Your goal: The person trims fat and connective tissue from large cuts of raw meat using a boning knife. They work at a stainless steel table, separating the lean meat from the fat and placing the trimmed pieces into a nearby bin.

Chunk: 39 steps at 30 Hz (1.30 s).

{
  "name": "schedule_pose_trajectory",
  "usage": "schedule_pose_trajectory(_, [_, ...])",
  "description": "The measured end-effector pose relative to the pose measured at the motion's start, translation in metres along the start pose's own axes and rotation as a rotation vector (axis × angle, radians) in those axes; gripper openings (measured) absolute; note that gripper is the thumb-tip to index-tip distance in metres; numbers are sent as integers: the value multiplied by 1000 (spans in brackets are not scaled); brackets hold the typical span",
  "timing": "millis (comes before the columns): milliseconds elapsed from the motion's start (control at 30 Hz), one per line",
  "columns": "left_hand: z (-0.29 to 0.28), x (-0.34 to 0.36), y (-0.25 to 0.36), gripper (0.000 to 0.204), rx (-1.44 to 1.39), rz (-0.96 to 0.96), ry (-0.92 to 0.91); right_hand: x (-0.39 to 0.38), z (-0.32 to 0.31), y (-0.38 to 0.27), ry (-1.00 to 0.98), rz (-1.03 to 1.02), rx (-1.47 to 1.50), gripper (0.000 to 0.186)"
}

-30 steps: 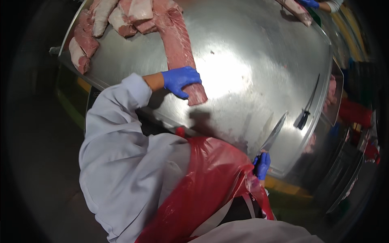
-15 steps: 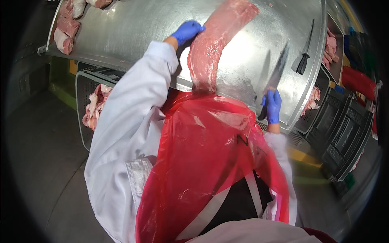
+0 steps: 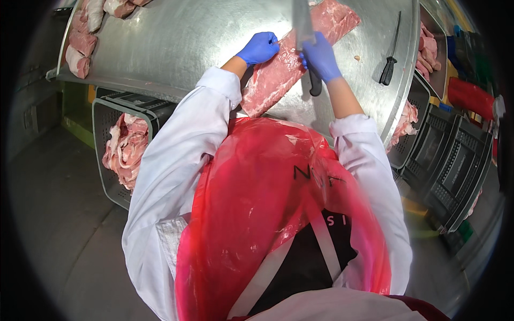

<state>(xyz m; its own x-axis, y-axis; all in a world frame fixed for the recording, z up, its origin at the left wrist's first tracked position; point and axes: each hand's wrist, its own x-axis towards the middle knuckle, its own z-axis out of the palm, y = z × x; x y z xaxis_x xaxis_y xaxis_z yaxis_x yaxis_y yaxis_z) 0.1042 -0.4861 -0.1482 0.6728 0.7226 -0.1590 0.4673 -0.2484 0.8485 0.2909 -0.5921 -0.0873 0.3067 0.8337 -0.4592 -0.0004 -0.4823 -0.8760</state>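
Knife [image 3: 303, 24] clasped in my right hand [image 3: 323, 58], blade over the meat slab [image 3: 273, 80]; my left hand [image 3: 259, 48] curls at the slab's left edge, pinching or not I cannot tell. The slab lies on the steel table [image 3: 171, 48], a black-handled tool [image 3: 387, 71] farther right.

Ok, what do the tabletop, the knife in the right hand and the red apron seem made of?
Tabletop: metal, likely stainless steel, satin finish, by its grey sheen and glare. Knife: blade grey, probably steel, though blurred; handle plain black, perhaps plastic. Apron: apparently thin, glossy plastic film, by its crinkled highlights.
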Motion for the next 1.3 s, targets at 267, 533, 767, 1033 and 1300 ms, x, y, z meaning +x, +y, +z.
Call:
schedule_pose_trajectory(267, [-8,-9,-8,21,43,75,137,-80,-16,1,-484,95,-462,72])
schedule_pose_trajectory(533, [-44,-24,26,24,-157,153,132,-63,32,-2,-454,75,-383,70])
schedule_pose_trajectory(767, [-57,-57,15,7,-672,179,289,-114,1,9,-693,138,-522,70])
schedule_pose_trajectory(1033, [-103,-122,45,2,-833,124,524,-128,-31,16,-1028,124,-574,66])
schedule_pose_trajectory(1300, [-173,-261,140,15,-1109,427,769,-108,130,19,-1044,-240,-634,66])
